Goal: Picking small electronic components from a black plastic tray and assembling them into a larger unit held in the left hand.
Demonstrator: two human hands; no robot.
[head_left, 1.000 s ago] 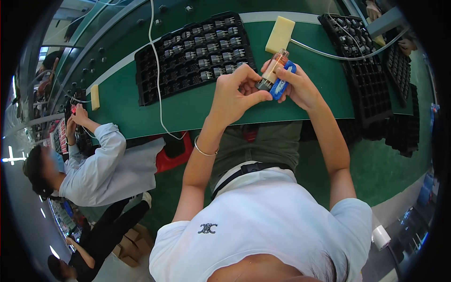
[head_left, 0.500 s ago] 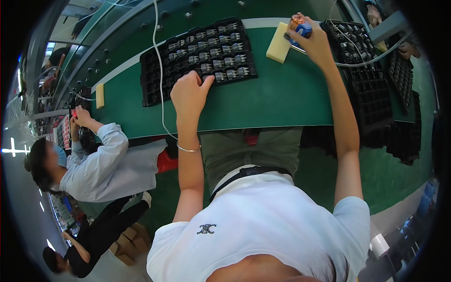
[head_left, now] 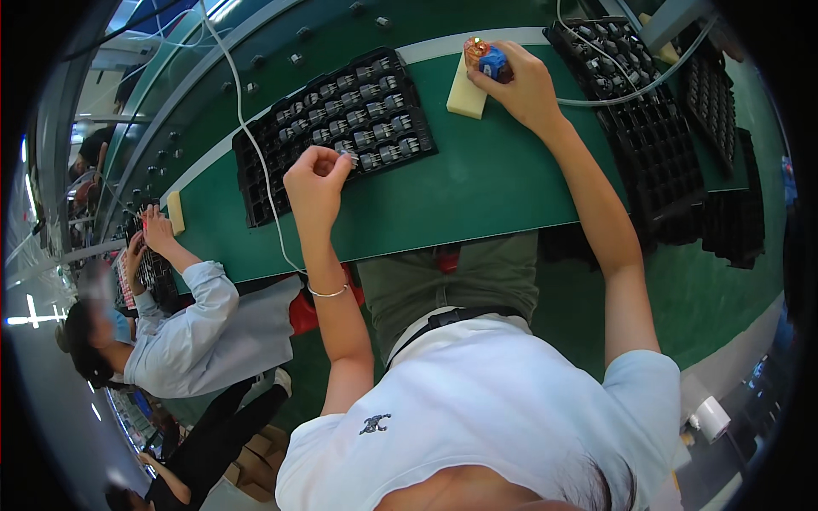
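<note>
Near the tray's front edge, my left hand (head_left: 313, 189) is closed in a pinch with thumb and index finger together. A small silvery part lies at its fingertips, but whether it is gripped I cannot make out. The black compartment tray (head_left: 256, 183) holds rows of small dark, silvery parts (head_left: 365, 138). To the right, my right hand (head_left: 527, 92) is wrapped around a small blue and orange handheld object (head_left: 487, 60), held at the far end of a pale yellow sponge block (head_left: 466, 100). Its underside is hidden, so contact with the block cannot be judged.
A white cable (head_left: 247, 128) crosses the tray's left part. At right stand more black trays (head_left: 652, 162), and a grey cable (head_left: 596, 102) runs in front of a metal bar. Another person (head_left: 200, 332) works at the green bench (head_left: 477, 183) on the left, beside another sponge (head_left: 175, 212).
The whole view has shifted. My left thumb and fingers have come together into a pinch. My right hand has carried the blue and orange object leftward, over the sponge's far end.
</note>
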